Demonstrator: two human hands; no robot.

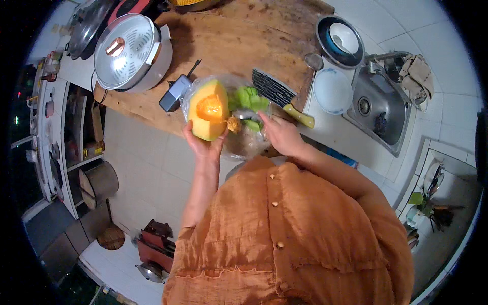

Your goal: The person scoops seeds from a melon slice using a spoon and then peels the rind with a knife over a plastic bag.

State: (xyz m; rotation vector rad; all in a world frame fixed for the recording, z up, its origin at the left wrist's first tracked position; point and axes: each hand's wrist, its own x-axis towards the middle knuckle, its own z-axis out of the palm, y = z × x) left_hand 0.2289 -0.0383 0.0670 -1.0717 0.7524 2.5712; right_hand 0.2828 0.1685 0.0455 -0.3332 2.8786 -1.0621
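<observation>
My left hand (pixel 206 146) holds a peeled, orange-fleshed melon or squash (pixel 202 114) from below, its hollowed cavity facing up. A clump of stringy seeds (pixel 233 124) hangs at its right edge. Across from it, my right hand (pixel 284 135) grips what looks like a metal spoon (pixel 243 113), its bowl close to the seeds; the fingers partly hide the handle. Beneath both lies a clear plastic bag (pixel 248 143) with green peelings (pixel 249 98) on it. A cleaver with a yellow handle (pixel 299 115) rests to the right, its dark blade (pixel 272 87) on the wooden board.
The wooden board (pixel 228 38) spans the counter. A handheld radio (pixel 175 93) and a lidded electric pot (pixel 129 53) stand left. To the right are a white bowl (pixel 333 91), stacked bowls (pixel 343 40), a small strainer (pixel 313 61) and a steel sink (pixel 381 110).
</observation>
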